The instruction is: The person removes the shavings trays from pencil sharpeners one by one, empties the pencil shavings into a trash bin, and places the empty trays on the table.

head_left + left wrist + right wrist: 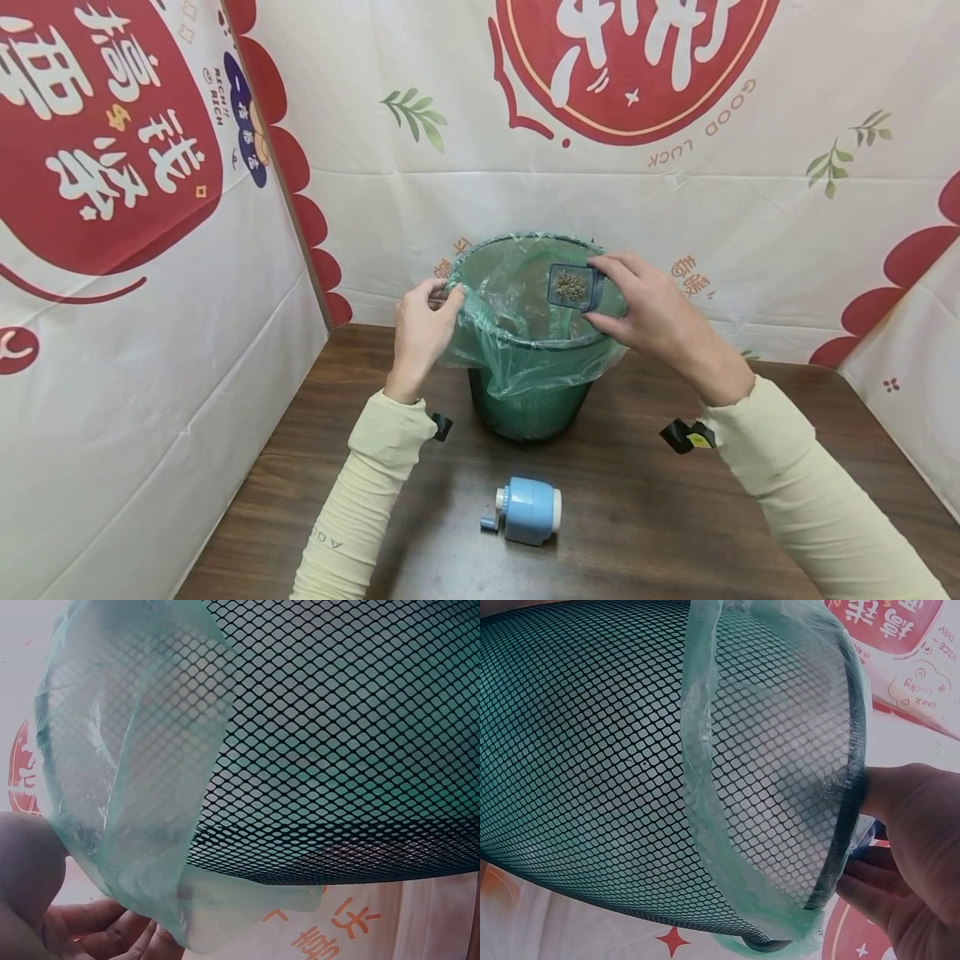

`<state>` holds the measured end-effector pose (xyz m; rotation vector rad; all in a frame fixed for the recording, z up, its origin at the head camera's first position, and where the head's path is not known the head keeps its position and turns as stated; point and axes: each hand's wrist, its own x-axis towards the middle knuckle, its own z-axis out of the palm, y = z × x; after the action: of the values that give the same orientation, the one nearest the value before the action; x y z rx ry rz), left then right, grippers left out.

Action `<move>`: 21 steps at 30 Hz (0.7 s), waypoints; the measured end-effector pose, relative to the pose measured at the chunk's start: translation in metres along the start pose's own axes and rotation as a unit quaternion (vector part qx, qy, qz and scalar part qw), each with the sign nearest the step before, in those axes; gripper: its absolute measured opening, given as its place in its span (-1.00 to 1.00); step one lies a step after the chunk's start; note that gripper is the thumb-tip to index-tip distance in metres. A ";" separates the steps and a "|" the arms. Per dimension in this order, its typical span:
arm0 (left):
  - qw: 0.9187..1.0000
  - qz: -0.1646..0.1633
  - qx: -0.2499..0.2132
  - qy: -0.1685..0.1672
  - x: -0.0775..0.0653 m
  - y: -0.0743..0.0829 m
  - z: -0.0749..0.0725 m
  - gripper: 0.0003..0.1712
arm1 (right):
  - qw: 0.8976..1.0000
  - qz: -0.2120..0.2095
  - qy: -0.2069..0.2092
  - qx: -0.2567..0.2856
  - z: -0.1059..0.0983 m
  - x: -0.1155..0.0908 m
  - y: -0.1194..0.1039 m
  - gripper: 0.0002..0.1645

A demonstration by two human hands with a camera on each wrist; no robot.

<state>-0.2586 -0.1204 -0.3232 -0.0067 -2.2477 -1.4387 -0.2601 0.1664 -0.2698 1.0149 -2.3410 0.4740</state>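
Note:
A black mesh wastebasket stands upright on the table, lined with a thin green plastic bag folded over its rim. At the rim's left side my left hand pinches the bag's edge; the left wrist view shows its fingers against the bag. Over the basket's right side, my right hand grips a small see-through blue shavings tray between thumb and fingers. Pencil shavings lie in it, its open face toward the head camera. The basket's rim mostly hides the tray in the right wrist view.
A light blue hand-crank pencil sharpener sits on the brown wooden table, in front of the basket. White printed cloth hangs close behind the basket and along both sides.

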 end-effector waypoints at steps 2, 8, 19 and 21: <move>1.000 0.000 0.001 0.001 0.000 0.000 0.000 -0.54 | 1.000 -0.002 -0.003 -0.007 0.000 0.001 -0.001 -0.16; 1.000 -0.006 0.003 -0.001 0.000 0.000 0.000 -0.54 | 1.000 -0.014 -0.004 -0.017 -0.001 0.001 -0.003 -0.14; 1.000 -0.015 0.011 -0.016 0.001 0.002 -0.001 -0.53 | 0.994 -0.084 0.006 -0.068 0.000 0.001 -0.004 -0.15; 1.000 -0.016 0.011 -0.017 0.001 0.002 -0.001 -0.53 | 0.993 -0.093 0.009 -0.073 0.000 0.002 -0.004 -0.16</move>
<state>-0.2581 -0.1208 -0.3210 0.0117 -2.3005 -1.4408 -0.2579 0.1628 -0.2686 1.1397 -2.2027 0.2342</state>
